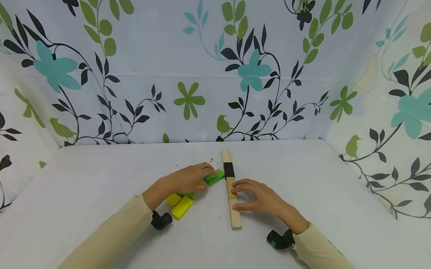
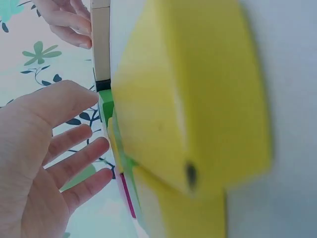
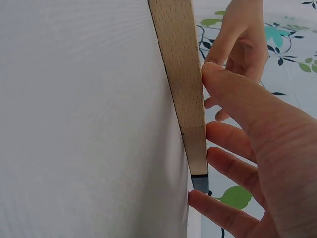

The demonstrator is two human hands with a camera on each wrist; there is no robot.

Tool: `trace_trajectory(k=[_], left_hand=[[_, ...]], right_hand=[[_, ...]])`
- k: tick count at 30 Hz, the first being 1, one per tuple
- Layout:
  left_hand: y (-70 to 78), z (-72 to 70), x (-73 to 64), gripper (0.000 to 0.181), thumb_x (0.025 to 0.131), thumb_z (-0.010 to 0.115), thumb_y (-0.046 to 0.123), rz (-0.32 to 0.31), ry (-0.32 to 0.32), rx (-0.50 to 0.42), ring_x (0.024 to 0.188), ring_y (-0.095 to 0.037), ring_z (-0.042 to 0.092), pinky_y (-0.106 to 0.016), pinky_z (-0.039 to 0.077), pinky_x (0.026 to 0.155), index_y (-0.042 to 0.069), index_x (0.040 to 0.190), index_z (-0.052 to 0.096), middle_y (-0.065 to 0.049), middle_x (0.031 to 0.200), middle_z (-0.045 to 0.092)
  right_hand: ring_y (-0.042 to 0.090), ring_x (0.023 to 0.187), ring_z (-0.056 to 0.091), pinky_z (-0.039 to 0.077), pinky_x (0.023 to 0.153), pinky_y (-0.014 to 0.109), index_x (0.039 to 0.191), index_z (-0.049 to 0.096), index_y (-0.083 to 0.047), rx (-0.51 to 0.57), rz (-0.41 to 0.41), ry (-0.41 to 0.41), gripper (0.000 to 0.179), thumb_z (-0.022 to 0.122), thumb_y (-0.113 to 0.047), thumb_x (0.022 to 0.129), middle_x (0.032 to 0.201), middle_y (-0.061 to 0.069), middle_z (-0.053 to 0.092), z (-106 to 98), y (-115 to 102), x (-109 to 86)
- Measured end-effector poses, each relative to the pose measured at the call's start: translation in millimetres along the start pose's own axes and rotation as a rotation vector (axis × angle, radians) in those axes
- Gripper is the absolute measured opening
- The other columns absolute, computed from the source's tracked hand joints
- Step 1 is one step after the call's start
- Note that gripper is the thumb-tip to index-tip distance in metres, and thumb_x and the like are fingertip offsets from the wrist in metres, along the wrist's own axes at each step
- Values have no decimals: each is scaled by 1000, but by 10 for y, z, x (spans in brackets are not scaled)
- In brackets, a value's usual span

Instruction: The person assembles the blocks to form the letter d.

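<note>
A straight row of wooden blocks (image 1: 235, 211) lies on the white table, with a black block (image 1: 229, 170) in line toward its far end. My right hand (image 1: 257, 198) rests its fingertips along the right side of the row; in the right wrist view its thumb and fingers meet the edge of the wood (image 3: 181, 64). My left hand (image 1: 179, 179) hovers over a small pile, fingers spread, its fingertips right at a green block (image 1: 215, 177) beside the black one. Yellow blocks (image 1: 182, 207) lie below that hand, which partly hides the pile.
The white table (image 1: 127, 178) ends at a leaf-patterned cloth (image 1: 146, 63) behind and at both sides. A magenta-edged piece (image 2: 127, 196) shows within the pile. Black wrist cameras (image 1: 281, 239) hang beneath both sleeves, close over the table.
</note>
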State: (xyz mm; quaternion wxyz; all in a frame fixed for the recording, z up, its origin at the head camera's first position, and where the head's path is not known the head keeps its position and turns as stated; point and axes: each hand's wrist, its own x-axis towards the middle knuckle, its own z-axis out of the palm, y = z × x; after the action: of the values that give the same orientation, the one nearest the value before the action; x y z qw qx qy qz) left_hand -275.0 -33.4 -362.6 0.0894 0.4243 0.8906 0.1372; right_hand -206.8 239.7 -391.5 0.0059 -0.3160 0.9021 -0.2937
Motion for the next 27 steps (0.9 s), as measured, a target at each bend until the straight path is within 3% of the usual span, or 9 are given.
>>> trace_trajectory(k=[5,11,17,23,27], left_hand=[[3,-18,-118,39,96,60,17,6,47,-9,119,-27,54,-42,44,103,8,133,58,-11,135,51],[-31,-4,-235,29,92,65,23,1,137,63,91,-19,56,-37,51,86,12,119,67,-6,117,59],[-22,18,-331,32,87,71,38,-92,177,164,90,-16,55,-39,51,86,15,109,69,-1,104,62],[26,33,-414,37,81,73,49,-184,204,260,76,-14,50,-32,48,70,15,89,60,4,82,52],[31,56,-444,42,79,73,55,-240,202,305,73,-14,48,-30,46,64,17,85,56,3,81,49]], right_hand=[[29,127,52,41,103,53,116,69,-14,-3,6,-4,40,75,-39,84,133,5,58,-8,-2,0],[30,127,52,42,102,54,116,69,-13,11,2,-3,41,75,-38,84,133,6,58,-7,9,-2],[29,127,52,41,102,54,116,69,-14,7,-4,-2,41,75,-38,84,133,5,58,5,20,-4],[29,126,52,42,102,54,116,69,-14,4,-27,13,40,76,-37,84,132,5,59,-4,14,-8],[30,126,52,41,102,55,116,69,-13,3,-31,15,40,75,-36,84,132,6,59,-2,15,-5]])
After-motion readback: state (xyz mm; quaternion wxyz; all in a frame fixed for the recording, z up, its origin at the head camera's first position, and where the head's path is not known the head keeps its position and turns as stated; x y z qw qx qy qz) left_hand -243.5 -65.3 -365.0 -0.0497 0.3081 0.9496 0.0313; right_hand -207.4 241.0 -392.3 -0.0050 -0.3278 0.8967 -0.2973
